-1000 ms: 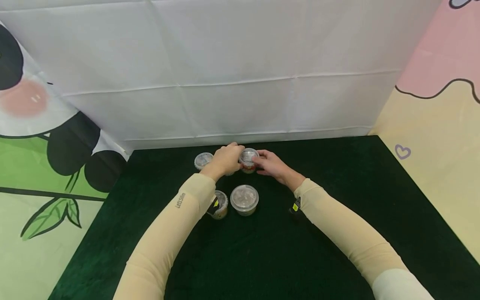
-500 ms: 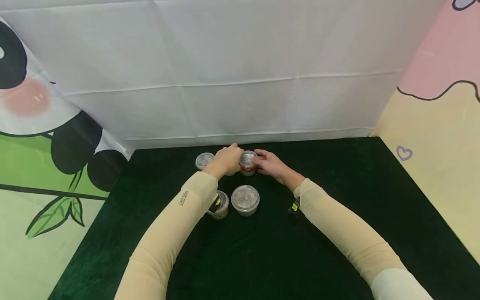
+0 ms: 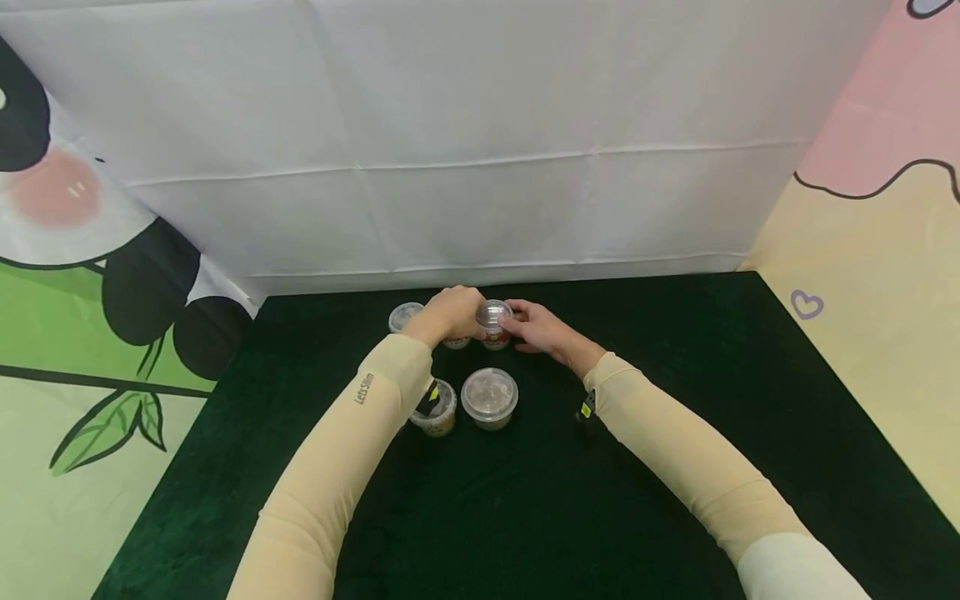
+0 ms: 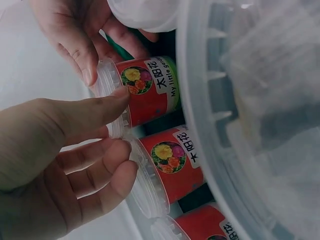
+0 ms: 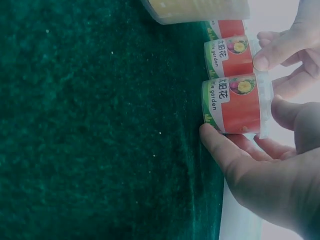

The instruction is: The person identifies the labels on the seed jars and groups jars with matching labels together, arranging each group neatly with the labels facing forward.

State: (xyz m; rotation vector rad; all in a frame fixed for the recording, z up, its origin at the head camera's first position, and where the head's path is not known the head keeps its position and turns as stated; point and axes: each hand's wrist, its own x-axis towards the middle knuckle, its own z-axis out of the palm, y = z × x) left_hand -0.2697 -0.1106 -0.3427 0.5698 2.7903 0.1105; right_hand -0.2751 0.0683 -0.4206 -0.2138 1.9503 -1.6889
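Note:
A row of lidded plastic cups with red flower labels stands along the table's back edge. My right hand (image 3: 543,329) holds the rightmost cup (image 3: 496,333) by its side and lid, thumb in front; this cup (image 5: 240,107) is upright. My left hand (image 3: 452,312) hangs over the middle cup (image 4: 172,157). Its thumb is straight and touches the rim area between the rightmost and middle cups, while its other fingers lie loosely bent at the middle cup's lid. Further left stands the third cup (image 3: 406,314), partly hidden by the left hand in the head view.
Nearer the person, two lidded tubs stand side by side: a wider one (image 3: 489,396) and a smaller one (image 3: 438,412) partly behind the left wrist. A dark green cloth (image 3: 600,500) covers the table. A white sheet (image 3: 480,167) hangs right behind it.
The rightmost cup has shifted slightly left with my right hand, closer to the middle cup. My left hand has moved slightly, showing more of the middle cup's front. The tubs stay put.

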